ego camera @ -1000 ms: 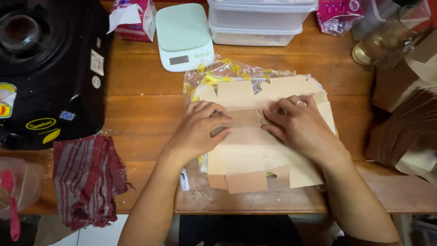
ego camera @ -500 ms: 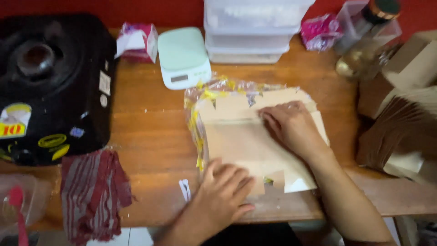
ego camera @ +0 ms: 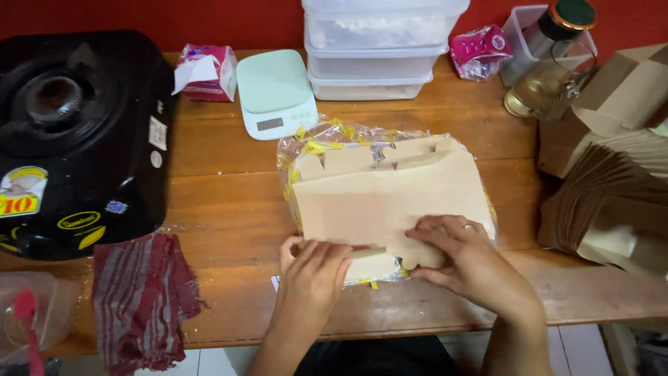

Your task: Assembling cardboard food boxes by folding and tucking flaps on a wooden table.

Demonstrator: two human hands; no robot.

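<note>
The fingers point(ego camera: 316, 254) of the left hand point(ego camera: 309, 282) pinch the near edge of the brown paper point(ego camera: 390, 202). The right hand point(ego camera: 470, 261) presses flat on it, fingers together. The scale point(ego camera: 275, 94) lies at 11 o'clock.

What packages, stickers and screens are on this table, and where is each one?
Tissue pack: back left, pink and white, soft.
Scale screen: grey strip on the pale green scale's front.
Pink wrapper: back right, crinkled.
Stickers: yellow and white, on the black stove.
Clear bag: centre, yellow print, under brown paper.
</note>
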